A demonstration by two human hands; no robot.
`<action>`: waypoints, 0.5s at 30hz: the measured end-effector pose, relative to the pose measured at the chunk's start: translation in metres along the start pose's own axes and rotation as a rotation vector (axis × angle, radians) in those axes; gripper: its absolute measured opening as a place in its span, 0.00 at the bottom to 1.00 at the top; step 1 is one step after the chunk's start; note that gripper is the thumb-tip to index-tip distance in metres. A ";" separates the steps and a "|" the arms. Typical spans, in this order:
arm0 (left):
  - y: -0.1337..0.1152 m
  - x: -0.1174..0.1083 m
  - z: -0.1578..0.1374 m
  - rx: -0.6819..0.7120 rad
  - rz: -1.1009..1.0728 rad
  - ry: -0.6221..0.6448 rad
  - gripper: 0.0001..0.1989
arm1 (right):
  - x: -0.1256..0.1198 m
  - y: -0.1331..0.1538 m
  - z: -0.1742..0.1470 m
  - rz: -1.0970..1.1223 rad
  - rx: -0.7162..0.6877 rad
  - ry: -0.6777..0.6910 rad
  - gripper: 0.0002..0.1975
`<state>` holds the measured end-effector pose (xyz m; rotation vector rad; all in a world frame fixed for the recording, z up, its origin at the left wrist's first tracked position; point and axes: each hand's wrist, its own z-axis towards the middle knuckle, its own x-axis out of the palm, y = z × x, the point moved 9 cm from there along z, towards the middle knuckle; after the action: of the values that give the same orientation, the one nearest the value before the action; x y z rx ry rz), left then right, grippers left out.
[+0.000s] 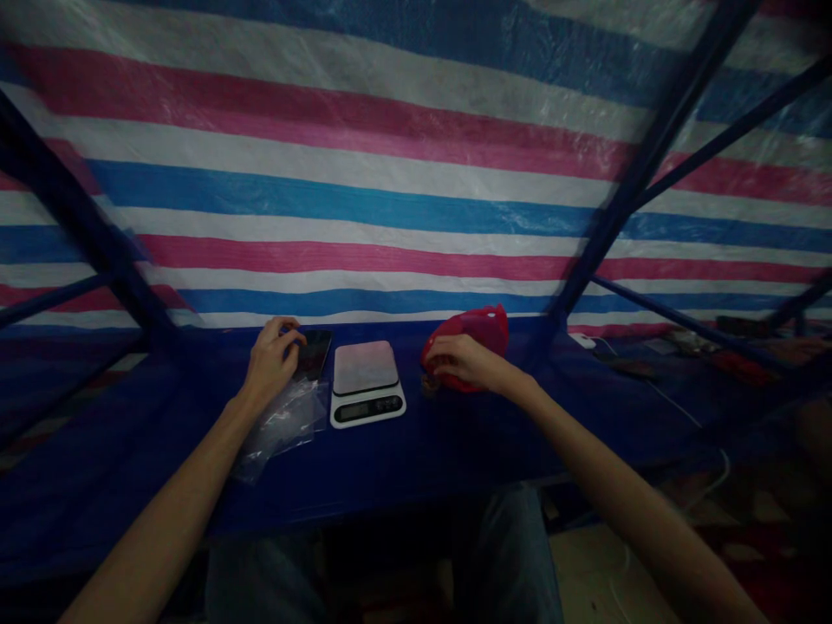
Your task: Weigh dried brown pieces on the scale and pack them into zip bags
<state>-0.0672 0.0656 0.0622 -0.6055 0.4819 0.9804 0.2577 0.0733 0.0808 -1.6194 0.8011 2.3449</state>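
My left hand (271,354) is at the left edge of a dark phone (315,352), its fingers bent and apart, with nothing visible between them. Below that hand lie clear plastic bags (286,425), partly behind my wrist. A white kitchen scale (367,386) with a flat silvery plate and a dark display stands between my hands. My right hand (458,360) is at the left side of a red bag (484,334), fingers closed together. Under its fingertips shows a small brownish thing (429,382), too dim to name.
All of this rests on a blue tabletop (390,472). Blue metal posts (585,251) rise at both sides, before a striped plastic sheet (364,199). To the right are a white plug (582,341), a white cable (676,404) and dim items, with another person's hand (796,349) at the far right.
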 end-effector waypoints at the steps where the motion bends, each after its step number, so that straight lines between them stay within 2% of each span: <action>1: 0.000 0.000 0.000 0.001 -0.003 0.003 0.10 | 0.009 0.003 0.000 -0.018 -0.011 0.041 0.08; 5: 0.000 0.001 0.000 0.005 -0.001 0.008 0.11 | 0.026 0.002 0.000 -0.083 -0.003 0.109 0.10; 15: 0.003 0.001 0.000 0.006 0.009 0.003 0.11 | 0.032 -0.009 0.009 -0.090 -0.015 0.166 0.09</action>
<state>-0.0696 0.0677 0.0600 -0.5998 0.4900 0.9863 0.2416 0.0807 0.0508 -1.8348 0.7253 2.1836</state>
